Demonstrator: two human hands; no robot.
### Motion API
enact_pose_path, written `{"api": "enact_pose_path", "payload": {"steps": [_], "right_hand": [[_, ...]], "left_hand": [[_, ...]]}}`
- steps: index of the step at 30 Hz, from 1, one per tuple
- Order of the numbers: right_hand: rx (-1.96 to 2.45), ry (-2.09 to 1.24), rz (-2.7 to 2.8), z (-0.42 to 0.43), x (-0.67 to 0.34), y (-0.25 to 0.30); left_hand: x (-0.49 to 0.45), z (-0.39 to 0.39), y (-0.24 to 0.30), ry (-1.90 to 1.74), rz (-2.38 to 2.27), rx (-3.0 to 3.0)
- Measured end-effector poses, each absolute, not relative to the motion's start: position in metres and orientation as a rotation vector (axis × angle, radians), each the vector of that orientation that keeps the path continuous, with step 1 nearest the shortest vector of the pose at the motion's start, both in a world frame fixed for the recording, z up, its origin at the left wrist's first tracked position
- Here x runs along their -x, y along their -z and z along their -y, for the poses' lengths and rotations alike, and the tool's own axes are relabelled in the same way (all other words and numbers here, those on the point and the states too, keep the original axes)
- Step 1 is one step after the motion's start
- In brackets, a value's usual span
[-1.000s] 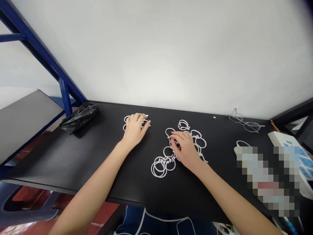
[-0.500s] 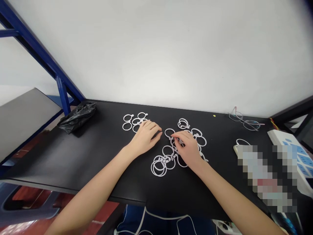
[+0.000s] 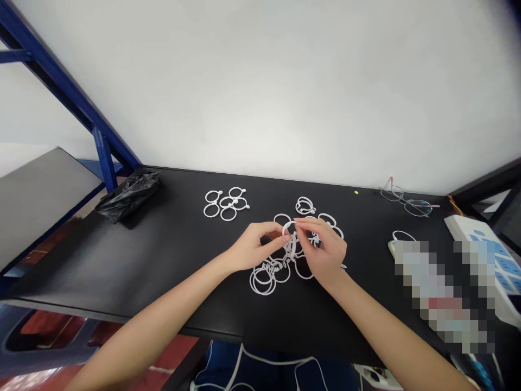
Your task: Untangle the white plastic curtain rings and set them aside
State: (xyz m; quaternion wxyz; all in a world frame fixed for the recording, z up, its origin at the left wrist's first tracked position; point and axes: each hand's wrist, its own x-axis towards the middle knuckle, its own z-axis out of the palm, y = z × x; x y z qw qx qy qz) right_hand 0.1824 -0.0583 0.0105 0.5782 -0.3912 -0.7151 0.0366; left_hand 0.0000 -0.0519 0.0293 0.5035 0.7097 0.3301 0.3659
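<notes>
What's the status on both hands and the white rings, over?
Right hand pinching a white ring. Left hand at the same ring, grip unclear. Ring pile crowding close beneath; smaller ring group off to the left.

Pale wall (image 3: 260,98) (red floor (image 3: 178,353) below)

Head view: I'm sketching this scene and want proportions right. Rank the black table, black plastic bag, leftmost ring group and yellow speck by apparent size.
1. Black table
2. Black plastic bag
3. Leftmost ring group, taken as one cluster
4. Yellow speck
</notes>
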Motion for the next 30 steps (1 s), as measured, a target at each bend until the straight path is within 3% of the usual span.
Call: {"api": "enact_pose_path", "payload": {"steps": [10, 30], "right_hand": [[0.923, -0.358, 1.706, 0.0640, -0.1781, -0.0112], [0.885, -0.312, 1.797, 0.0640, -0.1738, -0.0153]], "left_hand": [[0.0012, 0.0433, -0.0320, -0.984, -0.701, -1.256], [0.0014, 0.0419, -0.0230, -1.009, -0.782, -1.130]]}}
